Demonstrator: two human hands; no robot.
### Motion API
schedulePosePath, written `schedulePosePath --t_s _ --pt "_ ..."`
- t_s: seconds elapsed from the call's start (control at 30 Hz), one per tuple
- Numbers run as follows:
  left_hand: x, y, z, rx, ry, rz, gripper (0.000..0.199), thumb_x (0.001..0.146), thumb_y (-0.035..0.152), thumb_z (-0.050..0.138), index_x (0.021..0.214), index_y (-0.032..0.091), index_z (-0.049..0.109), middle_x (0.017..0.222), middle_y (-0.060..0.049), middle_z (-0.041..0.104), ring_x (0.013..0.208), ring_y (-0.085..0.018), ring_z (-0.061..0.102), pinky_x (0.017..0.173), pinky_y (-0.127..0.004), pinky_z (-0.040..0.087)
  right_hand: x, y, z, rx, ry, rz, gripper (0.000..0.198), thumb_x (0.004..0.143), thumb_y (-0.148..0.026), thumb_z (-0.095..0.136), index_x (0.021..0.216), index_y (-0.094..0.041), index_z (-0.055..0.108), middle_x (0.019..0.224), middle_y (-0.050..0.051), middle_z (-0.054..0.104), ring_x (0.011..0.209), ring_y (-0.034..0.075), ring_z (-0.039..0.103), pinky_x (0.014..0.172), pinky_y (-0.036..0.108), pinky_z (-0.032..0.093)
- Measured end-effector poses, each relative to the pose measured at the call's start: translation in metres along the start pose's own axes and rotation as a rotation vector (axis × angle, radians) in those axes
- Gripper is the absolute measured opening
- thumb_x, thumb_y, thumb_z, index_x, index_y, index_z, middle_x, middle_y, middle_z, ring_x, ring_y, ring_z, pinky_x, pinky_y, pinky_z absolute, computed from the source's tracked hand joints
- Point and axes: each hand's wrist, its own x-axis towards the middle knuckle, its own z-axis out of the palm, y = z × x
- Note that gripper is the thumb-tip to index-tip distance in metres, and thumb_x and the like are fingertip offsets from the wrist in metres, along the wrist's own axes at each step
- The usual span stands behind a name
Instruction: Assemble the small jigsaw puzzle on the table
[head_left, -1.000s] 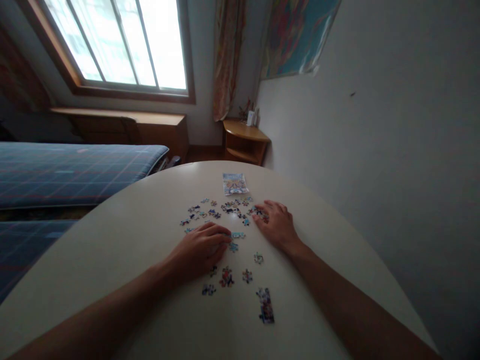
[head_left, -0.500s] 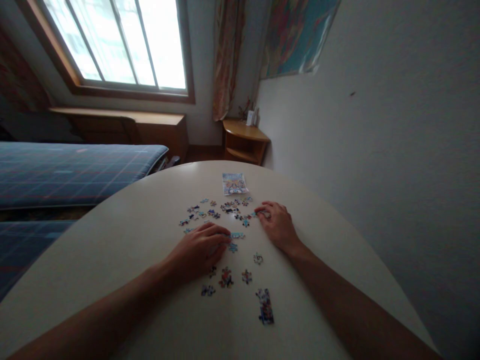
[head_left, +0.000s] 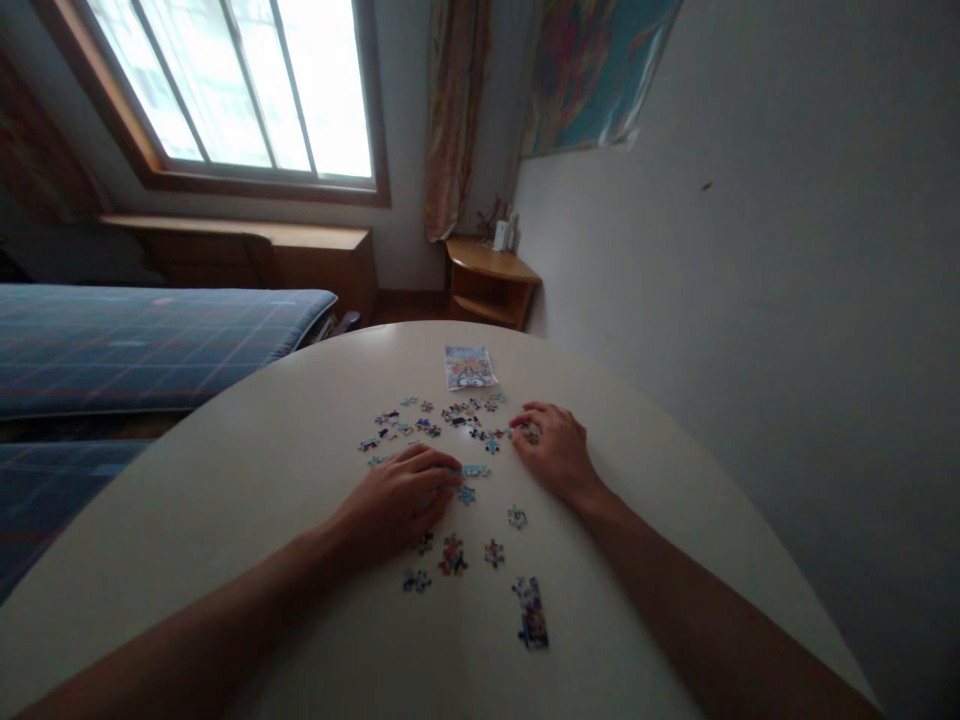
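My left hand [head_left: 409, 495] rests low on the table, fingers together and curved down over the left end of a light-blue strip of joined jigsaw puzzle pieces [head_left: 475, 470]. What lies beneath its palm is hidden. A blue puzzle piece [head_left: 466, 495] sits just below those fingertips. To the right, my right hand [head_left: 553, 448] has its thumb and fingertips curled in close around a small jigsaw puzzle piece [head_left: 530, 433], mostly covered by the fingers. Loose puzzle pieces [head_left: 459, 415] spread out between and beyond both hands.
A printed picture sheet [head_left: 469, 368] lies at the table's far side. Nearer me are a joined block of pieces [head_left: 532, 614], a red-toned cluster [head_left: 453, 555] and a few single pieces [head_left: 493, 553]. The round white table [head_left: 315, 640] stands between a plaid mattress [head_left: 150, 340] and the wall.
A light-blue piece that showed at my right fingertips is no longer visible there; those fingers have shifted slightly. My left hand stays almost still.
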Motion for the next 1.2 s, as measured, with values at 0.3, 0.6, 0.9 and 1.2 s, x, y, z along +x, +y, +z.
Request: schedulePosePath --t_s 0.3,0.6,0.9,1.2 --pt "0.0 0.001 0.0 0.014 0.021 0.002 0.022 0.094 0.019 0.05 0.105 0.022 0.069 0.113 -0.006 0.069 0.102 -0.021 0.062 0.091 -0.041 0.056 -0.001 -0.007 -0.005 0.095 -0.007 -0.076 0.01 0.078 -0.025 0.069 0.087 -0.023 0.071 0.102 0.008 0.07 0.11 0.027 0.057 0.101 0.046 0.037" --pt "-0.001 0.002 0.0 0.03 0.045 -0.019 0.02 0.093 0.019 0.052 0.103 0.022 0.07 0.111 -0.007 0.069 0.101 -0.02 0.062 0.089 -0.039 0.056 -0.006 -0.014 -0.011 0.319 -0.116 -0.255 0.01 0.085 -0.025 0.066 0.092 -0.025 0.073 0.091 0.003 0.073 0.092 0.02 0.066 0.084 0.034 0.05" --pt "0.0 0.001 0.0 -0.002 0.013 0.012 0.022 0.093 0.017 0.051 0.104 0.022 0.069 0.111 -0.006 0.069 0.101 -0.02 0.062 0.091 -0.04 0.056 -0.008 -0.017 -0.013 0.306 -0.185 -0.367 0.012 0.089 -0.024 0.062 0.093 -0.024 0.073 0.091 0.002 0.076 0.089 0.018 0.069 0.092 0.036 0.047" --pt "0.0 0.002 0.0 0.0 0.019 0.008 0.022 0.094 0.017 0.049 0.103 0.022 0.069 0.111 -0.006 0.069 0.1 -0.02 0.062 0.09 -0.04 0.056 -0.006 -0.015 -0.009 0.291 -0.161 -0.332 0.013 0.089 -0.021 0.059 0.093 -0.023 0.071 0.095 0.003 0.075 0.093 0.019 0.069 0.091 0.036 0.048"
